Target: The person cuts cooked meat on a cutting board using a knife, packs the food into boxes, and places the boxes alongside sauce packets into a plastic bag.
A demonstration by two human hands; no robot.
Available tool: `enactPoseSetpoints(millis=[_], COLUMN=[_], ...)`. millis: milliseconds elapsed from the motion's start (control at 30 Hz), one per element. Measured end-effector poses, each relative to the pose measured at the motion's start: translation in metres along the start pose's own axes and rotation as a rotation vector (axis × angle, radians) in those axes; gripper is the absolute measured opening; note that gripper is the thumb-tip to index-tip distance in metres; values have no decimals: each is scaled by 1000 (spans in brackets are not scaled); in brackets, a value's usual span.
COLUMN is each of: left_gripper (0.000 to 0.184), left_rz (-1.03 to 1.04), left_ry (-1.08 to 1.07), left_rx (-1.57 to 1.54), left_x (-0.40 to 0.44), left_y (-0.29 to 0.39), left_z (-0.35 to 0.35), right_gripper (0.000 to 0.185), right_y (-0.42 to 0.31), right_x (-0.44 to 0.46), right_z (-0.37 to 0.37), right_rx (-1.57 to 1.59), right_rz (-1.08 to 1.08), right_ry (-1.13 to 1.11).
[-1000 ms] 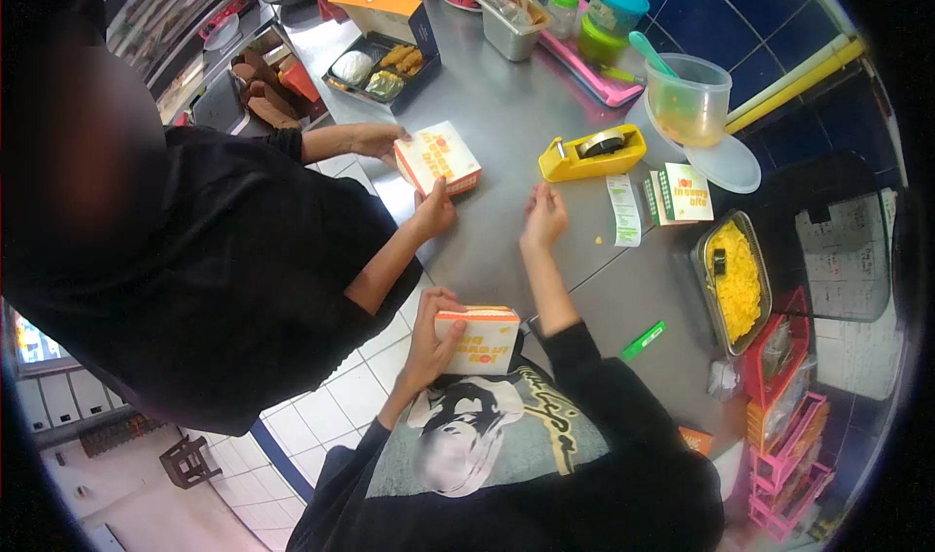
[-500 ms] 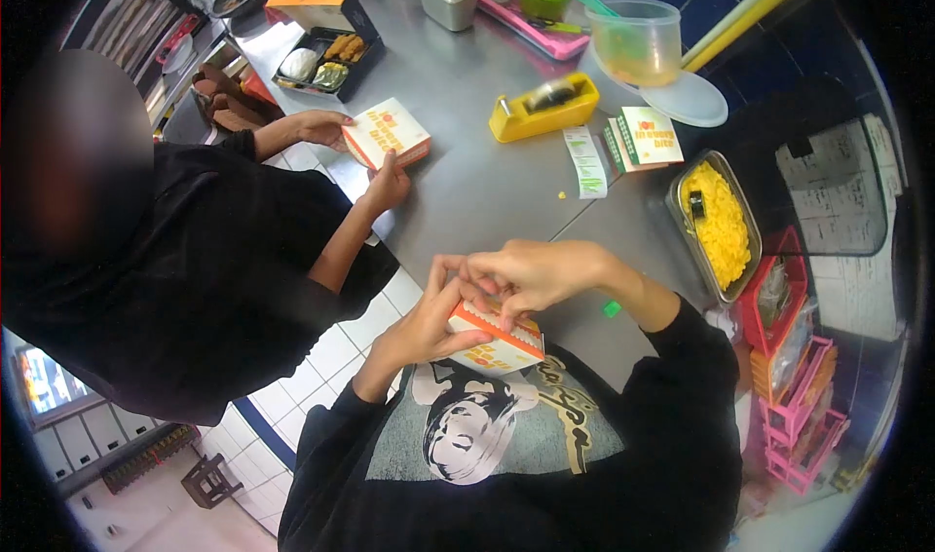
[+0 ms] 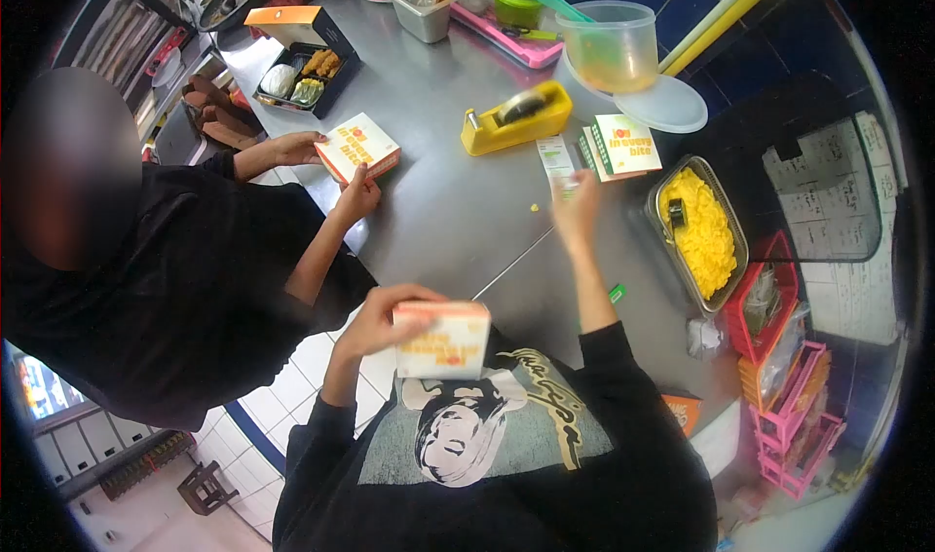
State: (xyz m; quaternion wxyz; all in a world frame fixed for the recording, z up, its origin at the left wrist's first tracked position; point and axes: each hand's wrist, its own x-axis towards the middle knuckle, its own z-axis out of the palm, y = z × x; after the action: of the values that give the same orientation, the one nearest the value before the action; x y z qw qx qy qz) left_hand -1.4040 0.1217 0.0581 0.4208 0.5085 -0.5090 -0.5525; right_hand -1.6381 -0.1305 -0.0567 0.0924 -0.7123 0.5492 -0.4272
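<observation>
In front of my chest my left hand (image 3: 373,326) grips a small white and orange cardboard food box (image 3: 443,345), tilted and slightly blurred, its printed face showing. My right hand (image 3: 577,209) reaches over the metal table, smeared by motion. It overlaps the lower end of a printed label strip (image 3: 552,154); whether it touches the strip I cannot make out. Beside that strip are white and green printed cards (image 3: 626,145) and a yellow tape dispenser (image 3: 516,118).
A co-worker's hands hold a similar box (image 3: 357,147) at the left. Behind stands an open black meal box (image 3: 304,73). To the right are a tray of yellow food (image 3: 701,230), a plastic tub (image 3: 612,50) with its lid (image 3: 662,109), and a red basket (image 3: 765,294).
My right hand has left the box and moved up and right to the label strip. My left hand alone now holds the box, which has turned and shifted slightly left.
</observation>
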Motion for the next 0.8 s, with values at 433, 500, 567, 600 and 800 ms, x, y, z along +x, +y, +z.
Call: enactPoseSetpoints(millis=[433, 500, 567, 600, 800], left_gripper=[27, 28, 26, 24, 30], left_rz=[-176, -39, 30, 100, 268], left_ry=[749, 784, 816, 851, 1006], left_rx=[539, 647, 641, 638, 583], left_x=[46, 44, 42, 40, 28], left_y=[-102, -108, -97, -90, -75], left_z=[11, 7, 10, 11, 28], right_gripper=[48, 49, 46, 46, 33], right_y=[21, 23, 42, 34, -114], right_x=[39, 42, 46, 47, -32], right_z=[11, 14, 21, 19, -47], right_rx=[-170, -197, -6, -4, 940], right_rz=[252, 289, 371, 366, 330], right_ry=[-276, -296, -392, -393, -575])
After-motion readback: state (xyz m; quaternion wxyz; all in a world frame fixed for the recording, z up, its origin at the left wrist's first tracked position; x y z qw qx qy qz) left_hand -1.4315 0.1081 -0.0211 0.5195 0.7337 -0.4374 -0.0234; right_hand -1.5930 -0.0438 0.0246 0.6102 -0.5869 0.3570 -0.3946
